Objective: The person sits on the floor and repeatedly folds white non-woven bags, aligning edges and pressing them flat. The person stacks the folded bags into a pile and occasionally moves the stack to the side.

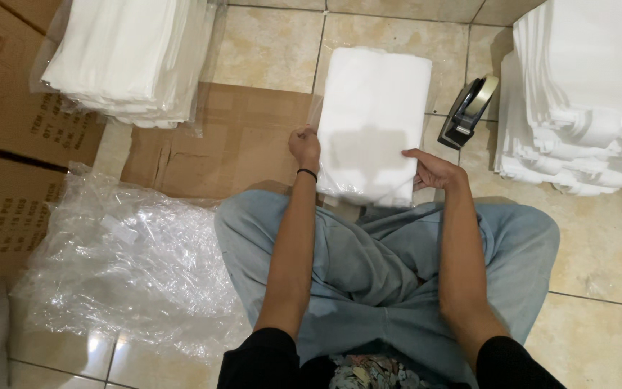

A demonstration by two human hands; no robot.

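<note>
I sit cross-legged on a tiled floor in light blue trousers. A flat stack of white folded cloth in a clear plastic bag (372, 119) lies on the floor in front of my knees. My left hand (304, 146), with a black band on the wrist, grips the bag's near left edge. My right hand (432, 170) holds the near right corner of the same stack, fingers curled on its side.
A black tape dispenser (469, 110) stands just right of the stack. Piles of white folded cloth sit at the far left (127, 57) and the right (584, 94). Flattened cardboard (217, 144), brown boxes (8, 144) and crumpled clear plastic sheets (124, 266) lie to my left.
</note>
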